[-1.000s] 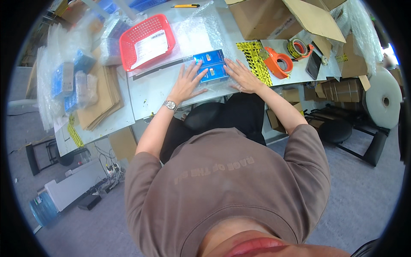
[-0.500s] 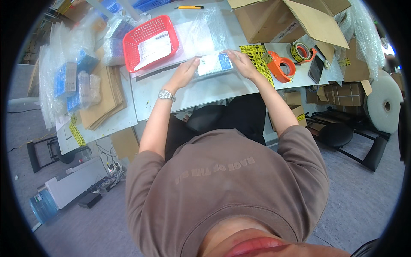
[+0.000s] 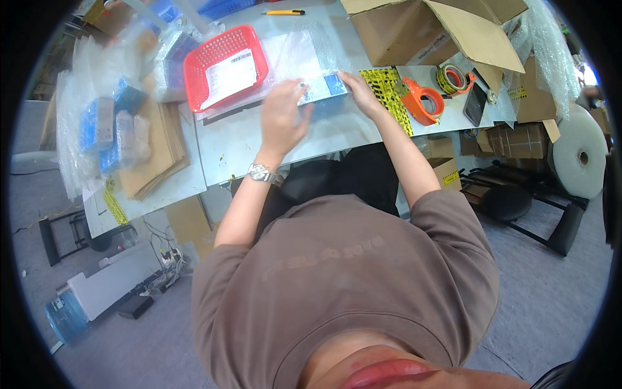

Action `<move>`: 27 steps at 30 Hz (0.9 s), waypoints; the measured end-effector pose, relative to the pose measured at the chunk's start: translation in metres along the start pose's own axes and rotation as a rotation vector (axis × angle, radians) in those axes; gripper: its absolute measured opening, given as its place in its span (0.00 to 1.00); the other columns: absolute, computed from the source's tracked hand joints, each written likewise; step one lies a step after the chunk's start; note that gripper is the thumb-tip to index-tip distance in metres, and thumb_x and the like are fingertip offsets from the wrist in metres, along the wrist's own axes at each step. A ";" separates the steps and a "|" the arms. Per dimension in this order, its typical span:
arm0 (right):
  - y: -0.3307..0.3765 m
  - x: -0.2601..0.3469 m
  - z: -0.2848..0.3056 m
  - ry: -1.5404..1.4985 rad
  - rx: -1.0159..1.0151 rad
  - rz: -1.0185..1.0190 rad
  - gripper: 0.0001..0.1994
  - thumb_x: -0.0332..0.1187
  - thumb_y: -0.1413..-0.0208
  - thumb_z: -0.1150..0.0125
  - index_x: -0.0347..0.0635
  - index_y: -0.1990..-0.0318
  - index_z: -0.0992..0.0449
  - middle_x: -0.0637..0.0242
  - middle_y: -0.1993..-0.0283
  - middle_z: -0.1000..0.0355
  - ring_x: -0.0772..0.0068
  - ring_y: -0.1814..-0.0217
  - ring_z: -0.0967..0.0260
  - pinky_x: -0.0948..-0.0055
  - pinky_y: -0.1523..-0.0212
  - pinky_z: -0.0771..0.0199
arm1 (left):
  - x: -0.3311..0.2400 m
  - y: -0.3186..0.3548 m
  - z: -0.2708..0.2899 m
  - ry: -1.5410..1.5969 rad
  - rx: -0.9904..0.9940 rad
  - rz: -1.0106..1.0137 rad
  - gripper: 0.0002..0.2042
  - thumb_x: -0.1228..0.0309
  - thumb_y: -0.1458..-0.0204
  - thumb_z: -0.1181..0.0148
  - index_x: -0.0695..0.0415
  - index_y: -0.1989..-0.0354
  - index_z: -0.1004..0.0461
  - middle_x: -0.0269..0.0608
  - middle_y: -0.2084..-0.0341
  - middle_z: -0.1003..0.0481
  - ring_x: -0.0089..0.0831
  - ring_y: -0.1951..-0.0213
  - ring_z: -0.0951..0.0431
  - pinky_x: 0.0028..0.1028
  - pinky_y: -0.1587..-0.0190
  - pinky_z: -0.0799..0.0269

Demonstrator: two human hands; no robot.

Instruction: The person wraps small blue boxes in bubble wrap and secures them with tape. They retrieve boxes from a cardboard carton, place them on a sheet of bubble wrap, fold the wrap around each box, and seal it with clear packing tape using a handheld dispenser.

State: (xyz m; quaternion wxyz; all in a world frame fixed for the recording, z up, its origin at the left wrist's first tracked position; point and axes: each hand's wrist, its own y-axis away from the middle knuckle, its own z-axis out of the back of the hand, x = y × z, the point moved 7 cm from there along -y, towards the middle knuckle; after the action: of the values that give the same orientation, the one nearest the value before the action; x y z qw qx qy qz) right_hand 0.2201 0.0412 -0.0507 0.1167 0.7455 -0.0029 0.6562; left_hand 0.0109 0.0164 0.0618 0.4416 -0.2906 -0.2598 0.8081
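A small white and blue box point(image 3: 332, 87) lies near the middle of the table, on a sheet of clear bubble wrap point(image 3: 310, 48) that stretches away from me. My right hand point(image 3: 360, 94) grips the box's right end, fingers at its far corner. At the left end, my left hand point(image 3: 284, 118) is slightly smeared by motion; its thumb stands apart from the fingers, and it covers part of that end. A metal watch is on the left wrist. Just beyond this hand stands a red perforated basket point(image 3: 258, 40) with a printed white sheet point(image 3: 228, 79) inside.
Bubble-wrapped blue packages point(image 3: 98, 123) and brown cardboard sheets point(image 3: 155, 150) lie at the left. An open carton point(image 3: 395, 35) stands at the far right. Nearer are an orange tape dispenser point(image 3: 414, 109), yellow-black tape strips and a phone point(image 3: 475, 105). A yellow cutter point(image 3: 285, 12) lies at the back.
My left hand has come away from the box's left end, turned, and opened its thumb. The right hand still holds the box, which now sits flatter and slightly farther from me.
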 end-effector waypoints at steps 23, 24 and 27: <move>0.062 0.076 -0.019 0.825 0.359 0.581 0.30 0.43 0.57 0.27 0.43 0.45 0.28 0.59 0.45 0.31 0.57 0.41 0.34 0.63 0.40 0.35 | 0.032 -0.002 -0.030 0.492 0.441 0.148 0.28 0.63 0.53 0.33 0.54 0.42 0.32 0.44 0.44 0.30 0.42 0.44 0.30 0.37 0.42 0.36; 0.060 0.073 -0.017 0.801 0.355 0.558 0.30 0.43 0.57 0.27 0.43 0.45 0.28 0.59 0.44 0.31 0.57 0.41 0.34 0.63 0.40 0.35 | 0.038 0.001 -0.033 0.525 0.450 0.257 0.29 0.62 0.53 0.32 0.55 0.42 0.32 0.43 0.44 0.30 0.40 0.44 0.30 0.36 0.42 0.36; 0.042 0.062 -0.012 0.724 0.348 0.474 0.31 0.44 0.54 0.29 0.45 0.42 0.29 0.59 0.43 0.32 0.59 0.40 0.35 0.63 0.39 0.36 | 0.062 0.010 -0.043 0.609 0.387 0.543 0.31 0.57 0.53 0.31 0.60 0.43 0.31 0.44 0.46 0.28 0.33 0.44 0.29 0.32 0.43 0.35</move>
State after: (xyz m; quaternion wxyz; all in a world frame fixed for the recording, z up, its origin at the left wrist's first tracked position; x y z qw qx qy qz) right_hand 0.2102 0.0120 0.0187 -0.1698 0.4557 -0.0222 0.8735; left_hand 0.0081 0.0724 0.0097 0.3160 -0.4848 0.1235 0.8062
